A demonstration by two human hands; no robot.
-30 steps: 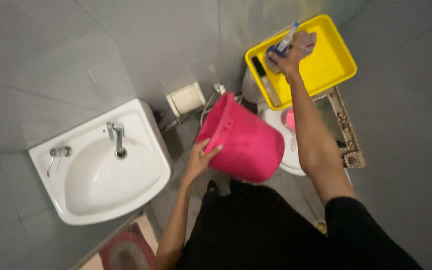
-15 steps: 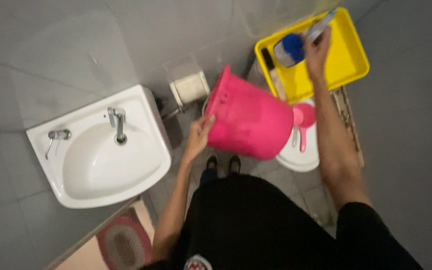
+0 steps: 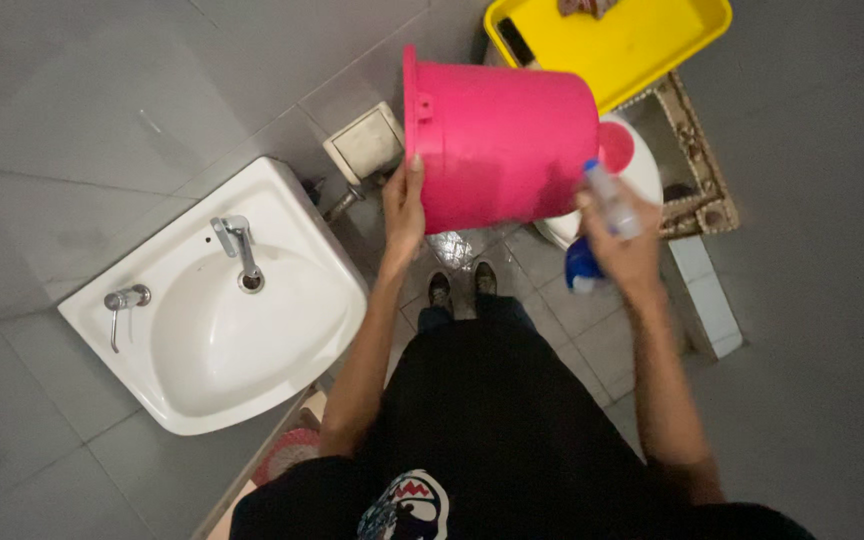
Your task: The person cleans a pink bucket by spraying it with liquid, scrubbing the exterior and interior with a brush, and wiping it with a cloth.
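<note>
This is a small home bathroom. A white wall-hung washbasin (image 3: 217, 320) with a chrome tap (image 3: 236, 243) sits against grey wall tiles, and a toilet-paper holder (image 3: 365, 142) is fixed just beside it. A white toilet (image 3: 642, 175) stands at the far wall with a yellow tray (image 3: 642, 45) resting on its cistern. Pale wet floor tiles and the edge of a mat (image 3: 287, 455) show below.

Left hand (image 3: 402, 205) grips rim of tilted pink bucket (image 3: 502, 140); right hand (image 3: 624, 250) clasps a blue-based spray bottle (image 3: 597, 225) beside it, white sink (image 3: 217, 310) left, yellow tray (image 3: 632, 45) above.
</note>
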